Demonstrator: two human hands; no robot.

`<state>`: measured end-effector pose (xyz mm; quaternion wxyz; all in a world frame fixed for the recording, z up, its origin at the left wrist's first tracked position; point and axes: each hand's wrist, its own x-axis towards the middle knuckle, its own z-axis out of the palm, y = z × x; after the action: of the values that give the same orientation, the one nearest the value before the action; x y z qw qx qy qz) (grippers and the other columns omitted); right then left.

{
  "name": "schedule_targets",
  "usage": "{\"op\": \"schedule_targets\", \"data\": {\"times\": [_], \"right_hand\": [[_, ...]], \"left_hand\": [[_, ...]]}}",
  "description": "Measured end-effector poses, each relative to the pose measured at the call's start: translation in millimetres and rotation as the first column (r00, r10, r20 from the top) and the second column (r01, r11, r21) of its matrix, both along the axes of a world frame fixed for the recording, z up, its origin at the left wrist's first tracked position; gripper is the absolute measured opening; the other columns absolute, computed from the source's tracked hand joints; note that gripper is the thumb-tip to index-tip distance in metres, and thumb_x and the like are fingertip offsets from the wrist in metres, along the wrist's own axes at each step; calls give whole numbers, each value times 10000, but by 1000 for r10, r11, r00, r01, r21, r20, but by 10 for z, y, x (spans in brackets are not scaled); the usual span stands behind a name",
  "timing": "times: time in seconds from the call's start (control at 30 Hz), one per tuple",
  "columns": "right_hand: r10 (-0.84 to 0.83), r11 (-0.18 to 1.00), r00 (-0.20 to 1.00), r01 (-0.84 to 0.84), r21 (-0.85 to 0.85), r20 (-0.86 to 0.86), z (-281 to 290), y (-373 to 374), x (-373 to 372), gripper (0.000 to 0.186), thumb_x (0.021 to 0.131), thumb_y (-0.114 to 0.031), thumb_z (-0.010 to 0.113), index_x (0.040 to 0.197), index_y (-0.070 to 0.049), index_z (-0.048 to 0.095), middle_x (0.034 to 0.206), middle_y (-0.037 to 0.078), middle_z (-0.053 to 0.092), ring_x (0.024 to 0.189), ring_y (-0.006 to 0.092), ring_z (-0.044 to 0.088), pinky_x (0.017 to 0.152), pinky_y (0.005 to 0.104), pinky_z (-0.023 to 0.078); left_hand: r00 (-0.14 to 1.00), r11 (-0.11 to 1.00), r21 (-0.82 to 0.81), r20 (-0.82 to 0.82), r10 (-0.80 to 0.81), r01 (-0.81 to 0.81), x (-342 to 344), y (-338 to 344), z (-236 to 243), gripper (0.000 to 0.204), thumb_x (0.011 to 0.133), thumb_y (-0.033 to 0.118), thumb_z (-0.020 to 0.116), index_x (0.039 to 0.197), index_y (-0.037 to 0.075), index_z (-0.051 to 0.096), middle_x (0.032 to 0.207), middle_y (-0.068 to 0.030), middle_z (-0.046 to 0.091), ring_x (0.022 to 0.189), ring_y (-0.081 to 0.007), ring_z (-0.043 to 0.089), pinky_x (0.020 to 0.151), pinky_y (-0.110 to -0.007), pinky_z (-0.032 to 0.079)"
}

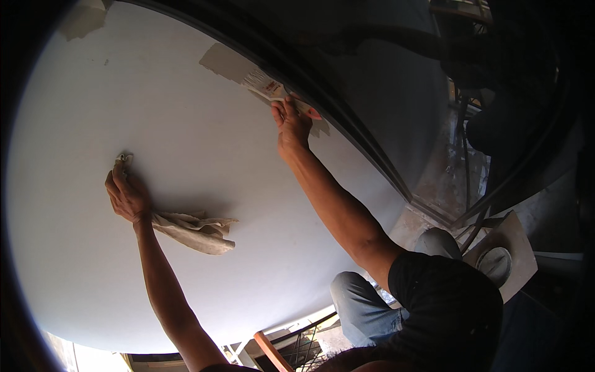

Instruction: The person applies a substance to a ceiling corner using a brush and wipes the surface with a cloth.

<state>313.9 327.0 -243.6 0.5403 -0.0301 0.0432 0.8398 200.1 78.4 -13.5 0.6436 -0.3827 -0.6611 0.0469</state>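
My right hand [292, 127] is closed around a wide, flat paintbrush [266, 85]. Its pale bristles touch the white wall [204, 136], tight against the dark frame [347, 124]. A beige-grey paint patch [223, 62] lies just past the bristles, and more of that colour shows beside the brush. Over at the left, my left hand [127, 197] grips a beige rag [197, 234] against the wall. One end of the cloth sticks out past the fingertips, while the longer part hangs to the right of the wrist.
Another beige-grey patch [83, 20] is at the upper left. Dark glass [396, 68] inside the frame reflects an arm. At the lower right, a round container [494, 265] sits on a flat tan board [524, 248]. An orange bar [273, 351] and dark metal railing stand below.
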Motion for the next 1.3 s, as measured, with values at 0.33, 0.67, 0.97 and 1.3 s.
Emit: {"op": "schedule_targets", "data": {"times": [0.33, 0.67, 0.97, 1.3], "right_hand": [[7, 999, 1000, -7, -34, 12, -15, -7, 28, 190, 906, -165, 617, 1072, -128, 533, 967, 2, 585, 842, 104, 604, 831, 257, 505], [10, 999, 998, -8, -43, 54, -117, -19, 55, 204, 902, -171, 623, 1080, -128, 533, 970, 5, 587, 858, 112, 609, 831, 265, 510], [-52, 998, 988, 47, 44, 144, -89, -160, 268, 301, 907, -188, 620, 1153, -56, 509, 985, 51, 596, 903, 128, 614, 861, 265, 501], [-71, 944, 997, 70, 322, -6, 993, 112, 144, 302, 918, -177, 597, 1175, -56, 495, 1014, 67, 589, 904, 133, 612, 871, 276, 495]], "left_hand": [[1000, 1000, 0, 3, -5, 5, 68, 13, 2, 402, 875, 156, 496, 1273, 210, 477, 1164, -37, 524, 1081, -257, 554, 838, -401, 490], [1000, 1000, 10, 6, 3, -3, 62, 12, -11, 382, 871, 160, 503, 1248, 220, 488, 1162, -22, 527, 1086, -245, 551, 838, -393, 491], [997, 997, 47, 52, 54, -56, 2, 0, 24, 394, 853, 127, 529, 1228, 240, 490, 1176, 0, 512, 1086, -212, 550, 831, -379, 498], [997, 998, 48, 73, 38, -41, 26, -57, -21, 393, 867, 138, 507, 1240, 261, 488, 1196, 5, 513, 1075, -198, 555, 840, -359, 489]]}}
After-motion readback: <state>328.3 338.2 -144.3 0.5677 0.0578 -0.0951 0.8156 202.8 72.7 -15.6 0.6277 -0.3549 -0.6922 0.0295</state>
